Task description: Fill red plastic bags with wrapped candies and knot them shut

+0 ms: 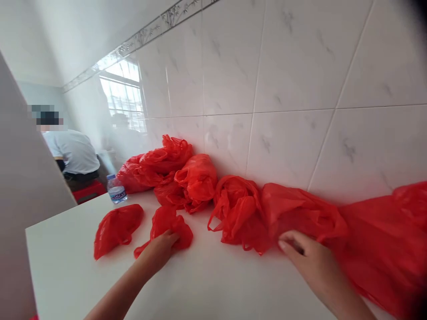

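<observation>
My left hand (164, 245) is closed on a small crumpled red plastic bag (182, 232) on the white table; its fingertips are partly sunk in the folds. Left of it lies another small bundled red bag (117, 229), apart from my hand. My right hand (305, 254) has thumb and forefinger curled together in a pinch, close in front of a larger red plastic bag (300, 209) by the wall. Whether its tips grip any plastic, I cannot make out. A looped-handle red bag (237, 211) sits between my hands, farther back.
More red bags (156, 162) are heaped along the tiled wall (227, 71), and a big one (383, 240) spreads over the right side. A water bottle (116, 190) stands at the table's (66, 262) far left edge. Beyond, a person in a light shirt (73, 151) sits on a red stool (89, 192).
</observation>
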`<state>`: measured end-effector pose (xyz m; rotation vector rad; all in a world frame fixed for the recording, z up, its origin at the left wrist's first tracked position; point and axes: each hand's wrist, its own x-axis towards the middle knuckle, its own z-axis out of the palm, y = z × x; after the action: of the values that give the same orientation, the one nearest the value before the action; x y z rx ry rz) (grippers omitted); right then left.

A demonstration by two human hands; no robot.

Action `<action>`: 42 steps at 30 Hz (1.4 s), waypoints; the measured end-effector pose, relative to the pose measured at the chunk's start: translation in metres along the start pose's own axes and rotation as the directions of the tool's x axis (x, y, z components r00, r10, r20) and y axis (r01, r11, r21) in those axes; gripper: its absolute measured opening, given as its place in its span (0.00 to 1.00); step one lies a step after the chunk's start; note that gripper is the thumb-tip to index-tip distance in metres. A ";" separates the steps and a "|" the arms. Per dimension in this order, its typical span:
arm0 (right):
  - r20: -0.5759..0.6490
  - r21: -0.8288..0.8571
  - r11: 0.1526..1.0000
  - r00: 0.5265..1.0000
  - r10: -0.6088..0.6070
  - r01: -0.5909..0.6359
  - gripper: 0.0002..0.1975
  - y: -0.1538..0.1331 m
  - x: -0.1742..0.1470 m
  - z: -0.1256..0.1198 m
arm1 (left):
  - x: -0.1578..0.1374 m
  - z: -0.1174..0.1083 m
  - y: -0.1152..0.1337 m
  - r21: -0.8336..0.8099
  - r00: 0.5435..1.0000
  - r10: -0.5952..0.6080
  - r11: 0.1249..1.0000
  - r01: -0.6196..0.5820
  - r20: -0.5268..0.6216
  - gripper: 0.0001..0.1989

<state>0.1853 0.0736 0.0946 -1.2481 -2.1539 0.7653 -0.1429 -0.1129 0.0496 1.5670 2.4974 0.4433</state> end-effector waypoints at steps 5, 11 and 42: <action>0.576 0.045 0.999 0.817 -0.029 0.004 0.06 -0.027 -0.028 0.028 | -0.023 0.003 0.074 -0.348 0.960 0.172 0.933 -0.087 0.220 0.04; 0.555 0.249 0.968 0.821 -0.134 -0.011 0.27 -0.035 -0.039 0.011 | -0.028 -0.009 0.152 -0.983 0.954 0.279 0.172 0.067 0.113 0.08; 0.128 0.858 0.503 0.992 -0.017 -0.102 0.10 0.020 -0.030 -0.084 | -0.011 0.026 0.136 -0.997 0.980 -0.194 -0.063 0.038 0.050 0.07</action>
<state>0.2676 0.0729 0.1346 -0.6816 -1.3952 1.7066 -0.0155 -0.0630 0.0702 0.5575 1.2931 1.8380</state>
